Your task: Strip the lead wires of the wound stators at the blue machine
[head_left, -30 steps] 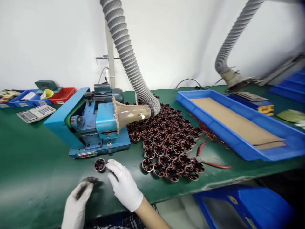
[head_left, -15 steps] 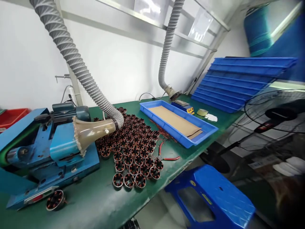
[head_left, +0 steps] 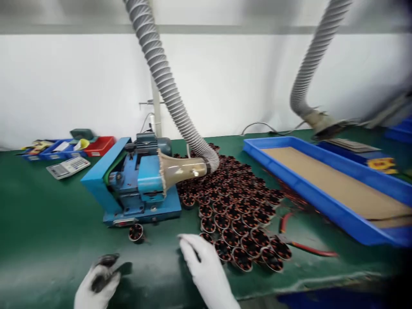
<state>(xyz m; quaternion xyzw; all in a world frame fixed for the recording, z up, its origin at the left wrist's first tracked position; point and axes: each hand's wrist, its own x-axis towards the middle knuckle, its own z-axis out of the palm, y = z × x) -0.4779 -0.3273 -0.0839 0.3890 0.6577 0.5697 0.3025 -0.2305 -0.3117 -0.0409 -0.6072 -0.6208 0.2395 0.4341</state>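
My left hand (head_left: 96, 283), in a white glove with dark patches at its fingers, is curled and blurred low over the bench. Whatever its fingers hold, if anything, I cannot make out. To its right, my right hand (head_left: 206, 270), also white-gloved, has its fingers stretched forward with a gap between them. It lies at the near left edge of a large cluster of motor stators (head_left: 231, 214) with copper windings, partly covering some; contact is unclear. One separate stator (head_left: 136, 233) sits in front of the blue belt machine (head_left: 144, 180), forward of my left hand.
A flexible grey duct (head_left: 167, 81) joins the machine's hood. Red-handled pliers (head_left: 309, 249) lie right of the stators, beside a blue tray (head_left: 347, 219) lined with cardboard. Small bins (head_left: 99, 146) and a calculator (head_left: 68, 167) stand left. A second duct (head_left: 312, 73) hangs at right.
The view has swung left and levelled out. Both gloved hands have come into frame at the bottom. The small bins and calculator now show; the stool and fan have left the view.
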